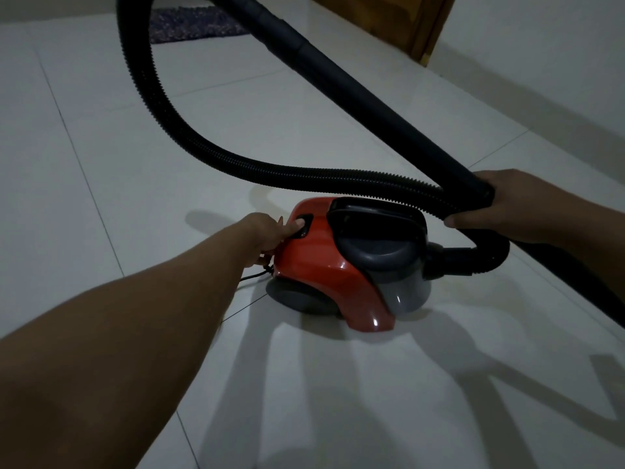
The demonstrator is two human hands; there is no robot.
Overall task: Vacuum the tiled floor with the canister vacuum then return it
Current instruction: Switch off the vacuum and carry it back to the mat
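Observation:
A red and grey canister vacuum [338, 265] sits on the white tiled floor [135, 130] in the middle of the view. My left hand [267, 235] reaches to its rear, and a finger presses the black button [302, 226] on the red top. My right hand [497, 201] grips the lower end of the black wand [338, 86] where the ribbed hose [162, 106] joins it. The hose loops up to the left and back down to the canister's front port. The wand's far end runs out of view at the top.
A dark patterned mat [192, 23] lies on the floor at the back left. A wooden door frame [412, 25] stands at the back right beside a pale wall [541, 79]. A thin black cord [253, 275] trails from the canister's rear.

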